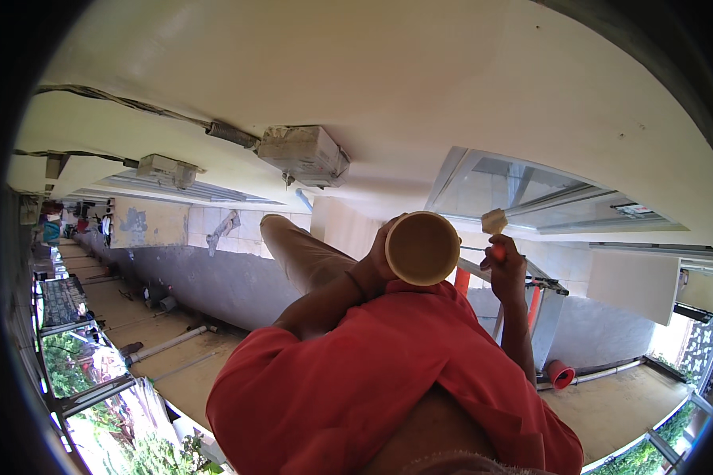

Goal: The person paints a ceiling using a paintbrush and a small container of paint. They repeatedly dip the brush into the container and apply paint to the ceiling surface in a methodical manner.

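Observation:
My left hand (pixel 382 257) is wrapped round the side of a round open tub (pixel 423 248) held in front of my chest, its mouth facing me. The tub's inside looks tan; how full it is I cannot tell. To its right, my right hand (pixel 507 267) is closed round the handle of a paintbrush (pixel 494 221). The brush points upward, its pale bristle end just below the window frame and apart from the tub. A bit of red shows between my fingers at the handle.
A cream wall (pixel 420 71) spans the view, with a grey box (pixel 303 153) and cables on it. At right are a glass window (pixel 523 188) and metal ladder-like frame (pixel 556 317). Below lie a red bucket (pixel 561 374) and a white pipe (pixel 166 345).

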Demonstrator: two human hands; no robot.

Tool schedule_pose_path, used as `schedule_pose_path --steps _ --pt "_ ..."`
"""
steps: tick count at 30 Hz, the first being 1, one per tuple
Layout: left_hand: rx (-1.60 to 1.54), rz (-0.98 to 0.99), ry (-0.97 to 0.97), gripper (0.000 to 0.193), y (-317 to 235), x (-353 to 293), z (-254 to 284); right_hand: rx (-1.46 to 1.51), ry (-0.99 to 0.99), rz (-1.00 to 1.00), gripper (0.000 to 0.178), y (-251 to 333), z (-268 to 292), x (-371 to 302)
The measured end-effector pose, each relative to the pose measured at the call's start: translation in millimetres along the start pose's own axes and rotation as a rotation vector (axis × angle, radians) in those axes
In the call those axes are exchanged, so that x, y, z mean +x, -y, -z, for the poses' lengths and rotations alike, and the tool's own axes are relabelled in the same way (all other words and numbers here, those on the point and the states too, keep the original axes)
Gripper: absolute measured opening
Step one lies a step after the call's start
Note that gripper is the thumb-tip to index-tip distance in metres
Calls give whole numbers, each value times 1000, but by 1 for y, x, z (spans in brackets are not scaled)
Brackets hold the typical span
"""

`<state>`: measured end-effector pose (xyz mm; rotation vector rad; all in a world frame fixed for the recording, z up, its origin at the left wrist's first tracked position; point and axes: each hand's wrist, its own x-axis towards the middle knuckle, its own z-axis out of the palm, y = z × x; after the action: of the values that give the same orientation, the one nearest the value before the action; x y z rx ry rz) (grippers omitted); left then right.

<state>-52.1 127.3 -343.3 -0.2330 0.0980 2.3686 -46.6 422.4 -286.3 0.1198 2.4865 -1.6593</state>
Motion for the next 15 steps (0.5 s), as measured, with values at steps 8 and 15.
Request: schedule_pose_path --steps 8,15 --pt "-109 -144 -13 69 -1 -2 44 -134 -360 88 24 -18 2 24" --pt "-21 -239 53 77 1 -14 44 699 -461 -428 58 -9 14 19"
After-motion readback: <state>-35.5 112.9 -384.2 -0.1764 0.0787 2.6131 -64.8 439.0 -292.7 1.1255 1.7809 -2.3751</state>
